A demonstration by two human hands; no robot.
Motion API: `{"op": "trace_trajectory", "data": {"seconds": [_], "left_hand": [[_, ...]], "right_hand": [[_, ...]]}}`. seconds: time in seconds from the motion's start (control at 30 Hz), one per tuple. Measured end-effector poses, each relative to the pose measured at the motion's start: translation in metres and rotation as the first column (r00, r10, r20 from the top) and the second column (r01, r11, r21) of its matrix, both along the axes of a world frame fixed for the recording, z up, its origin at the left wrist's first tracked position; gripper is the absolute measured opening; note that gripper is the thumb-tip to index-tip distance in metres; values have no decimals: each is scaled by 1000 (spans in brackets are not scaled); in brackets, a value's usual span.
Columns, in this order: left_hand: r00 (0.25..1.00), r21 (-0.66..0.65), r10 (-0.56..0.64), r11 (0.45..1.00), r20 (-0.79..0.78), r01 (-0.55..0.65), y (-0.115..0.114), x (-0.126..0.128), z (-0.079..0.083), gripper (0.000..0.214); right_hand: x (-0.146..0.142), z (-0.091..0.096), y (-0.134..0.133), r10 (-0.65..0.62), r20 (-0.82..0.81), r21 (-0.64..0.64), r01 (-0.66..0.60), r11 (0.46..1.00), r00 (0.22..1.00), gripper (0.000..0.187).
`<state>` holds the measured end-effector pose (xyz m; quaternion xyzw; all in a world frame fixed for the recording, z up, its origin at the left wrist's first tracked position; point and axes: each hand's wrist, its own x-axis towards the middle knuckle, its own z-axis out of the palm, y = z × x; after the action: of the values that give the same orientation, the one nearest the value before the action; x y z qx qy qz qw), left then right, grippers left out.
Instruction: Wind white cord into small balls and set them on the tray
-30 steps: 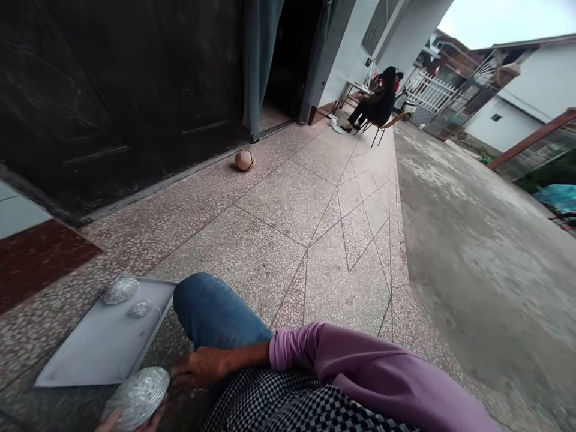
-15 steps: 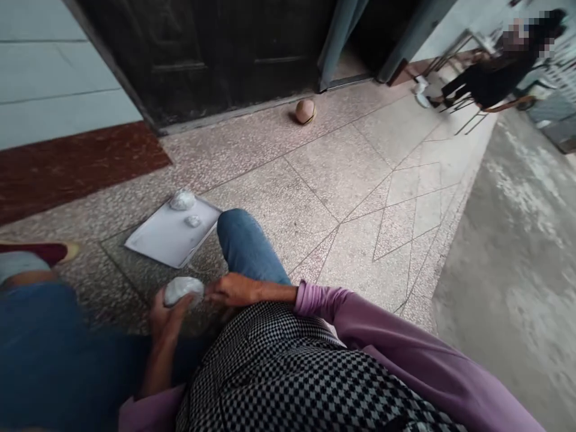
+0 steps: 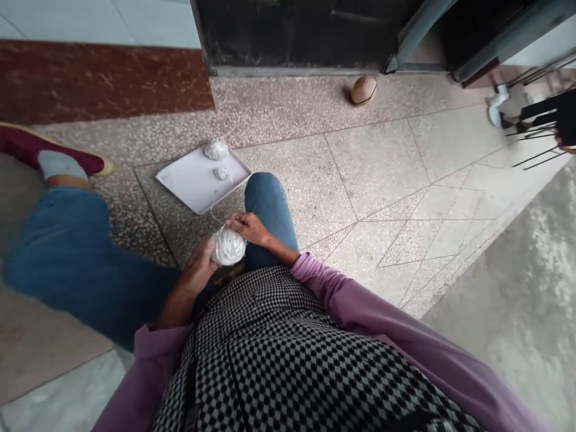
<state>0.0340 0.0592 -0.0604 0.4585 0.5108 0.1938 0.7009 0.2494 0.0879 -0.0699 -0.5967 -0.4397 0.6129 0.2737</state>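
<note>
A ball of white yarn [image 3: 229, 246] is held in front of my lap, its wound strands showing. My left hand [image 3: 201, 261] grips it from the left side. At its upper right edge, my right hand [image 3: 250, 227] is closed with the fingers pinched by a thin white strand; the fingertips are partly hidden. That strand curves from the ball toward the shallow white tray [image 3: 189, 182] on the floor. Inside the tray lie a larger white yarn ball [image 3: 216, 149] and a small one [image 3: 221, 173].
A round tan ball [image 3: 364, 90] rests on the speckled floor near the dark door [image 3: 292, 36]. My bent knees flank the hands, with a maroon shoe [image 3: 90, 161] at the left. A seated person's legs [image 3: 540, 111] and chair are at the far right.
The view has turned and shifted, so the tray and floor sit higher and further right. My right hand has gone from the yarn ball's right side to its upper edge.
</note>
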Motion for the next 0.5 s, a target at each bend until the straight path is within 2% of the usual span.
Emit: {"op": "trace_trajectory", "data": {"seconds": [0.13, 0.37, 0.5], "left_hand": [[991, -76, 126, 989, 38, -123, -9, 5, -12, 109], [978, -69, 208, 976, 14, -206, -8, 7, -15, 82], [973, -45, 229, 972, -24, -230, -5, 5, -17, 79]], "right_hand": [[0, -11, -4, -56, -4, -19, 56, 998, 998, 47], [2, -15, -4, -96, 2, 26, 96, 995, 995, 45], [4, -12, -4, -100, -13, 38, 100, 994, 995, 53]]}}
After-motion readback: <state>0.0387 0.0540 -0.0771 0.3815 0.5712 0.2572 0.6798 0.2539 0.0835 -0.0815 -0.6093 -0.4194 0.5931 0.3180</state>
